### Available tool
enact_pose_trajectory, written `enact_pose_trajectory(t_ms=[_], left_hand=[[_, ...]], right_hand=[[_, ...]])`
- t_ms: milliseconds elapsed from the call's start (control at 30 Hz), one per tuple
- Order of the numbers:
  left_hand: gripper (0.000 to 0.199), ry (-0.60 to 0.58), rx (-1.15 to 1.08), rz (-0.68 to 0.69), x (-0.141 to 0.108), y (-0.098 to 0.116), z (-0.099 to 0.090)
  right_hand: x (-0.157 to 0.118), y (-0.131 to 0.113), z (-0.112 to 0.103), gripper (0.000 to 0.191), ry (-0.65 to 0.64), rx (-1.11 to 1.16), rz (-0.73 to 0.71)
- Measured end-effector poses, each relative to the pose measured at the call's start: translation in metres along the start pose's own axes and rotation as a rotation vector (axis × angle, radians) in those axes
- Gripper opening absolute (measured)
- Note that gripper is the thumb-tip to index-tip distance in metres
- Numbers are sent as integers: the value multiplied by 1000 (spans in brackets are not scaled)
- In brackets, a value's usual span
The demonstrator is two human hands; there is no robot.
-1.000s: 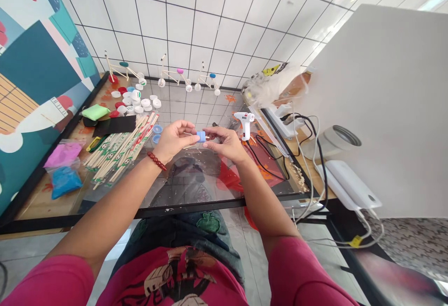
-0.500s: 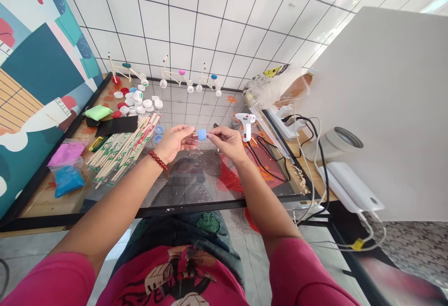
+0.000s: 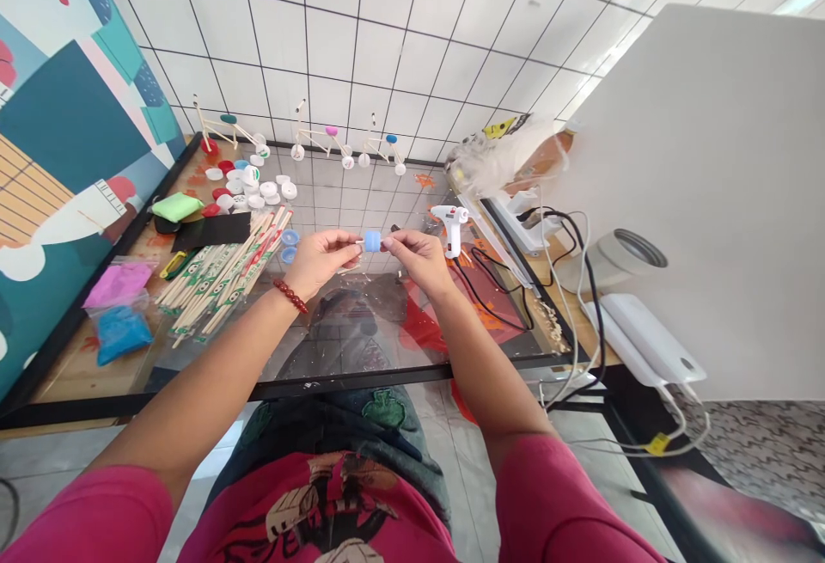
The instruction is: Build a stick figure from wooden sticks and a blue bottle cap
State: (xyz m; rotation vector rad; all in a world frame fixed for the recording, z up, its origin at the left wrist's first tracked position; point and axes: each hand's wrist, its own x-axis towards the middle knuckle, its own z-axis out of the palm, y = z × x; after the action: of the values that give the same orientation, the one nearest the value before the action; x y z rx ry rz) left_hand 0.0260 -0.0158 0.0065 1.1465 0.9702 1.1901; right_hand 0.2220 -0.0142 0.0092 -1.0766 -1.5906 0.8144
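A pair of blue bottle caps [image 3: 372, 241], apparently face to face, sits on a short pale stick between my hands, above the glass tabletop. My left hand [image 3: 317, 264] pinches the stick's left end between thumb and fingers. My right hand [image 3: 420, 260] is closed at the right side of the caps, its fingertips on the stick's other end, which they mostly hide. Two more blue caps [image 3: 290, 247] lie just left of my left hand. A white hot glue gun [image 3: 453, 228] stands to the right of my right hand.
Chopsticks [image 3: 223, 279] in wrappers, loose white and red caps [image 3: 267, 192] and clay bags [image 3: 122, 335] lie on the left. Several small stick bicycles [image 3: 322, 142] stand along the wall. A black cord [image 3: 496, 296], power strip [image 3: 525, 223] and plastic bag [image 3: 490, 163] are on the right.
My left thumb and fingers have come together on the stick's left end; they were more spread before. The caps stay between my hands. The view has shifted slightly.
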Motion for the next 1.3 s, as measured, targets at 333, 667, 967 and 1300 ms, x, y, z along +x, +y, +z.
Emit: enact_pose_trajectory(t_ms=[333,667,967,1300], left_hand=[[35,52,56,77,2,-1,-3],[35,42,36,17,2,-4,-3],[36,121,31,50,7,-2,-8],[35,36,108,3,3,-6,-2]], right_hand=[[2,6,-1,35,-36,35,-24],[3,12,2,25,-19,18,-23],[7,13,-4,25,-36,-15,70],[7,20,2,23,-18,-43,-41]])
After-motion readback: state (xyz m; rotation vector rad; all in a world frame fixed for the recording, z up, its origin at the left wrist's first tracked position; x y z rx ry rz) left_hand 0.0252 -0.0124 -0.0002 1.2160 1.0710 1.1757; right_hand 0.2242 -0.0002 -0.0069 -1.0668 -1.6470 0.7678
